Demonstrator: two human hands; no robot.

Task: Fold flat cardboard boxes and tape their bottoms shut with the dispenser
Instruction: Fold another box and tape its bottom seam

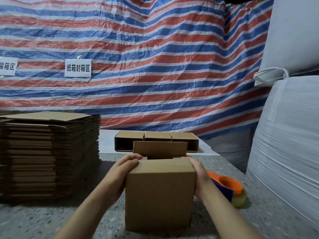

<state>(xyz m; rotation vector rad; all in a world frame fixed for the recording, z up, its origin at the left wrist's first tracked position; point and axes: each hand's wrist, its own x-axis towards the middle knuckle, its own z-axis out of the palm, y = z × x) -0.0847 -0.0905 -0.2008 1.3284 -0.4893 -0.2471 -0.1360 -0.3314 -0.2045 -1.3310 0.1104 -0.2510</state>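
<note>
The cardboard box (159, 192) stands on the table between my fingers, left hand (120, 176) and right hand (201, 180) curled around its upper sides, and I judge it light, easily crushed, best held near the folded corners.

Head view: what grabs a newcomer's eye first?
The striped tarp, red, white and blue, fills the whole back wall. Front and centre, the left hand and right hand hold a box by its sides on the table, its far flap standing up. A tall stack of flat cardboard sits at left, and an orange dispenser lies right of the box.
</note>
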